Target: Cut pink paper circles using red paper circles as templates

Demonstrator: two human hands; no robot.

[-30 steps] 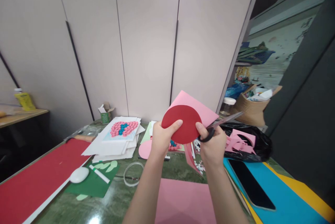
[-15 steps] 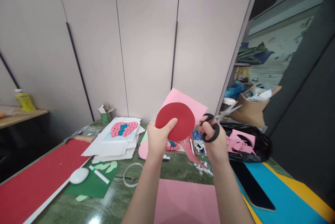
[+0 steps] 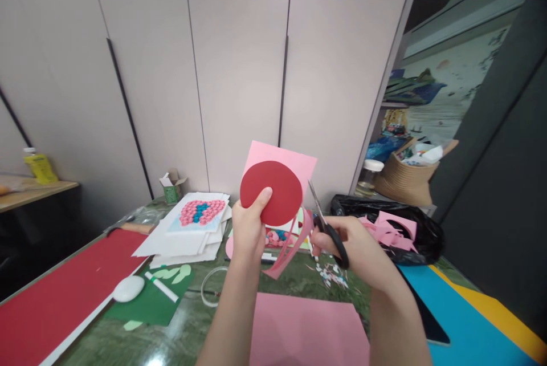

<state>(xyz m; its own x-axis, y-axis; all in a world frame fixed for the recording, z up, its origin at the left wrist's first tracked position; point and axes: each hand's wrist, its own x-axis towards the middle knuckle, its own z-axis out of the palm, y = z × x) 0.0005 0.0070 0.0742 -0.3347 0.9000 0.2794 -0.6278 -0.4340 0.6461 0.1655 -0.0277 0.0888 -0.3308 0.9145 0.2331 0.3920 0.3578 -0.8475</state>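
Observation:
My left hand [image 3: 248,229] pinches a red paper circle [image 3: 270,192] together with the pink paper sheet [image 3: 294,162] behind it, held up above the table. A curled pink strip [image 3: 287,252] hangs from the sheet's lower edge. My right hand [image 3: 350,246] grips black-handled scissors [image 3: 327,224], blades pointing up at the right edge of the circle.
On the green marble table [image 3: 188,326] lie a pink sheet [image 3: 307,332], a red sheet [image 3: 55,292], a white paper stack with pink-and-blue craft [image 3: 192,226], green paper with a glue stick [image 3: 160,292], a tape ring [image 3: 213,283], a black bag of pink scraps [image 3: 388,226], and blue and yellow sheets with a phone [image 3: 465,326].
My left hand turned the circle and pink sheet leftward. My right hand dropped and swung the scissors from pointing right to pointing up at the paper's edge; a cut pink strip now hangs.

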